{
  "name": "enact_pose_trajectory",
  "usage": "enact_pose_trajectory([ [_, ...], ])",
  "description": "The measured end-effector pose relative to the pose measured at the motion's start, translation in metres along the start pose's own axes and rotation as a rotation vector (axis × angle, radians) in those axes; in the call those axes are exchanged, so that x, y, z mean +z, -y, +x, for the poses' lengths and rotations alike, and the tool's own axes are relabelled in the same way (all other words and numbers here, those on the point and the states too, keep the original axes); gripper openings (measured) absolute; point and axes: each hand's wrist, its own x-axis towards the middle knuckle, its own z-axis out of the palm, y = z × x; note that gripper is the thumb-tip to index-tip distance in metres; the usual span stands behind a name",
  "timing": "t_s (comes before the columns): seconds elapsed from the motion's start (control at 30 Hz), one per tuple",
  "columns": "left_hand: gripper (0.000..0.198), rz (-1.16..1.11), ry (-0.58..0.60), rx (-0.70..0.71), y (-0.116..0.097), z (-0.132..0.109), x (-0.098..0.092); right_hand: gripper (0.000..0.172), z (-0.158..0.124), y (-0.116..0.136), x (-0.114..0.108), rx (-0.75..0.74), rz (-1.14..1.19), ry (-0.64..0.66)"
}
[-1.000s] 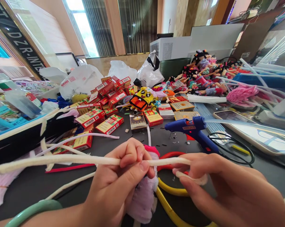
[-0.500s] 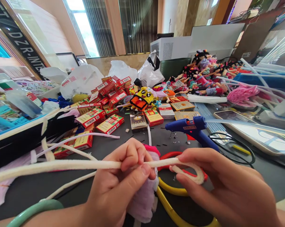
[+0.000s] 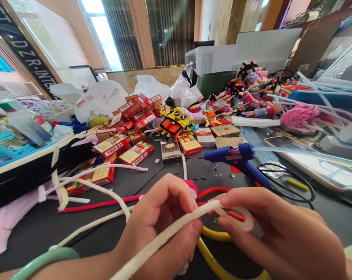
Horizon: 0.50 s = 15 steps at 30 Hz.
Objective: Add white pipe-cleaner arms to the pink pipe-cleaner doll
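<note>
A cream-white chenille stem (image 3: 164, 237) runs from the bottom edge up to both hands, its far end bent into a small loop. My left hand (image 3: 161, 217) pinches the stem between thumb and forefinger. On the loop side, my right hand (image 3: 284, 229) is closed, thumb and fingertips gripping where the stem folds back. Behind my left hand, a bright pink edge (image 3: 191, 186) of a fuzzy piece shows; most of that piece is hidden. Yellow handles (image 3: 213, 260) and a red curved part (image 3: 212, 191) of a tool lie beneath my hands.
A blue glue gun (image 3: 231, 153) lies beyond my right hand, near a black cable (image 3: 310, 186) and a phone-like device (image 3: 316, 163). Red and yellow boxes (image 3: 136, 153), a yellow fuzzy figure (image 3: 174, 122) and piled dolls (image 3: 252, 89) fill the back. Loose stems (image 3: 97, 204) lie left.
The long part of the stem has swung from pointing left to slanting down toward the bottom edge. My left hand has shifted slightly right and down, closer to my right hand.
</note>
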Motion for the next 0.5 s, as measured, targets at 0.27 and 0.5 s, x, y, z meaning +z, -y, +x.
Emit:
enact_pose_trajectory([
  [0.27,0.004,0.224,0.155,0.119,0.002,0.005,-0.01,0.008,0.0,0.001,-0.003,-0.014,0.126,0.067],
  [0.5,0.013,0.403,0.151,0.221,-0.003,0.004,-0.009,0.022,-0.003,-0.003,-0.004,-0.081,0.196,0.117],
])
